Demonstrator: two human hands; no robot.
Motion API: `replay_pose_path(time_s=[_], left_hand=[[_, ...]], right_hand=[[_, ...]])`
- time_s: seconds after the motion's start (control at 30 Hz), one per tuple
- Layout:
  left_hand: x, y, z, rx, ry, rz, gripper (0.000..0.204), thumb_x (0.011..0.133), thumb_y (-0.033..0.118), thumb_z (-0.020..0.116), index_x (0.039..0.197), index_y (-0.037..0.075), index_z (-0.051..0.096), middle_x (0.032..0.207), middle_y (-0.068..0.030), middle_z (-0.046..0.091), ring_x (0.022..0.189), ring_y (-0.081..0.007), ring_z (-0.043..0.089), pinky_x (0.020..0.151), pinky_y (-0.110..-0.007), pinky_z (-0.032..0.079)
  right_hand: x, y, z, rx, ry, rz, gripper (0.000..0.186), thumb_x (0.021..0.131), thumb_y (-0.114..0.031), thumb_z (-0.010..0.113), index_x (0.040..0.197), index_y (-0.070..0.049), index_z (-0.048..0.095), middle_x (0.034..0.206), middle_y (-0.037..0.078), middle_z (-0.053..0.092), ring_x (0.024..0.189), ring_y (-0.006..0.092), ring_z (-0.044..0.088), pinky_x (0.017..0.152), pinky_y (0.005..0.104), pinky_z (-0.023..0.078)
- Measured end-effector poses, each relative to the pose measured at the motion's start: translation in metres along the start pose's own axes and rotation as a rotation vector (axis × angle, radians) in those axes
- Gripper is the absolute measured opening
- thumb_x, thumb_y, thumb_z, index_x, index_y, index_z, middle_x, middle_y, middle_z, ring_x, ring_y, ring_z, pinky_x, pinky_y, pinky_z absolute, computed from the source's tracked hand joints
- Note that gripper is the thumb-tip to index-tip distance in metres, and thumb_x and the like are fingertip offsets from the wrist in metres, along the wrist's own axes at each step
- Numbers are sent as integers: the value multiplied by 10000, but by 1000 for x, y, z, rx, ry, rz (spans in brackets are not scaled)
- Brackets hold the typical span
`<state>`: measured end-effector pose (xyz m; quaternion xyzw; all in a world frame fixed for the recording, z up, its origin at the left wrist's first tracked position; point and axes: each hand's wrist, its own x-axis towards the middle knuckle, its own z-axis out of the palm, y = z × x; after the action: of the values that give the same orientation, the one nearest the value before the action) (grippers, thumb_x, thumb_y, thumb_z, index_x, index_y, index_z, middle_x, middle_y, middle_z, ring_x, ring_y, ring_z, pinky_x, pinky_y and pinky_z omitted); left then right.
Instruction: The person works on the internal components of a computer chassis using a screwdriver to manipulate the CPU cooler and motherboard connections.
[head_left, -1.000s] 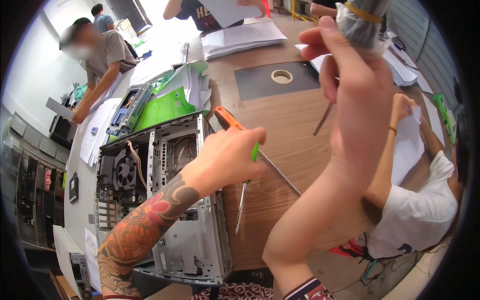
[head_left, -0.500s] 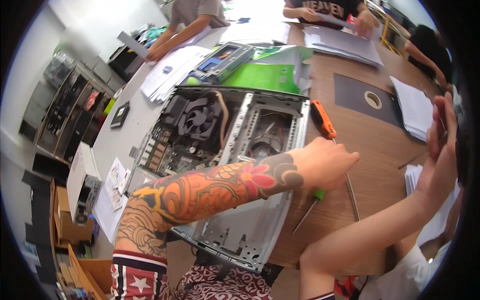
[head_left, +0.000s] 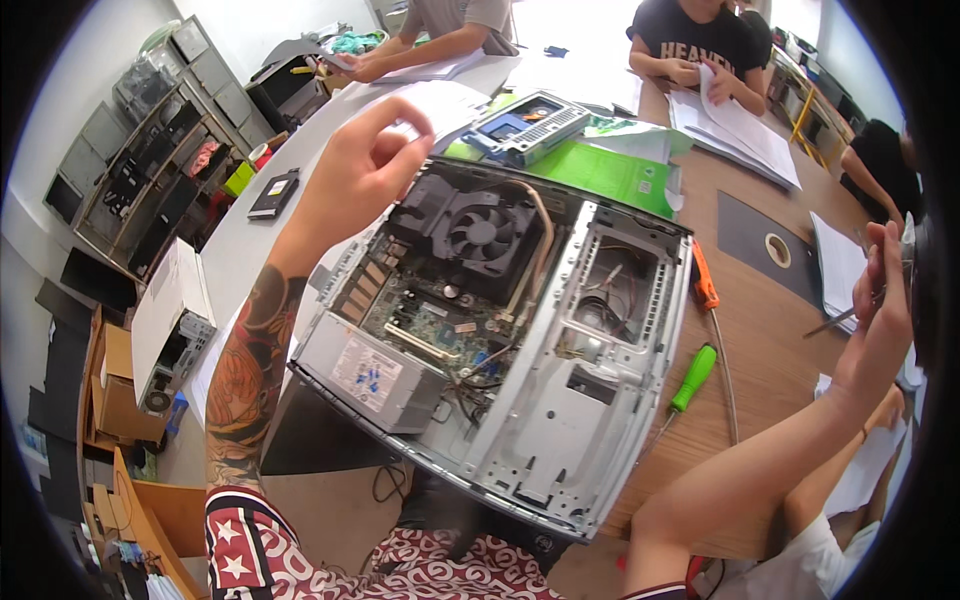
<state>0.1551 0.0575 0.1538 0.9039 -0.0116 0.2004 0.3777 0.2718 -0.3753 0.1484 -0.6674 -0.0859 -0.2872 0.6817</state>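
Note:
An opened desktop computer case point(head_left: 540, 420) lies in front of me, its insides exposed. My left hand point(head_left: 365, 165) hovers above the case's far left corner, near the black cooling fan point(head_left: 482, 232). Its fingers are curled, thumb toward forefinger; whatever they pinch, if anything, is too small to make out. At the far right, my right hand point(head_left: 878, 315) is raised and seen edge-on. A thin metal rod point(head_left: 830, 325), like a screwdriver shaft, sticks out from it; no handle is recognisable. Beside the case lie a green-handled screwdriver point(head_left: 694, 378) and an orange-and-black one point(head_left: 704, 280).
A metal drive bracket point(head_left: 530, 128) rests on a green sheet point(head_left: 615, 178) behind the case. A tape roll point(head_left: 777, 250) sits on a dark mat point(head_left: 735, 215). Another computer case point(head_left: 175, 335) stands at left. People handle papers across the table; another person is close at lower right.
My left hand has swung from beside the screwdrivers on the right to above the case's far left corner, uncovering the case and the green handle. The view has shifted; my right hand stays raised.

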Motion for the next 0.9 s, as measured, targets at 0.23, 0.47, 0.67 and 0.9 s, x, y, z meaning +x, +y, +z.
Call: replay_pose_path(time_s=[0.23, 0.47, 0.67, 0.9], left_hand=[[-58, -53, -72, -50, 200, -98, 170, 970, 156, 590, 868, 21, 567, 593, 24, 524, 541, -30, 467, 499, -208, 344], [-79, -44, -101, -162, 212, 72, 145, 964, 147, 597, 897, 18, 603, 632, 12, 550, 568, -44, 497, 518, -203, 357], [-56, -77, -78, -100, 14, 195, 101, 916, 110, 622, 899, 13, 645, 654, -4, 613, 581, -58, 549, 536, -216, 417], [-6, -73, -42, -7, -233, 153, 103, 912, 115, 624, 964, 28, 643, 636, -3, 586, 599, -53, 540, 560, -220, 414]], right_hand=[[-30, -28, 74, 126, -158, -46, 258, 954, -168, 628, 1105, 40, 655, 737, -37, 499, 566, 14, 334, 508, 180, 248], [-61, -44, 152, 375, -425, 71, 363, 970, -150, 577, 1268, 58, 563, 698, -57, 292, 553, 36, 237, 510, 216, 197], [-94, -54, 252, 423, -690, -5, 361, 940, -224, 624, 1198, 27, 600, 652, -80, 312, 538, 29, 248, 501, 222, 180], [-118, -39, 276, 321, -659, 103, 311, 807, -326, 787, 918, -53, 690, 678, -64, 549, 568, 7, 422, 515, 197, 302]])
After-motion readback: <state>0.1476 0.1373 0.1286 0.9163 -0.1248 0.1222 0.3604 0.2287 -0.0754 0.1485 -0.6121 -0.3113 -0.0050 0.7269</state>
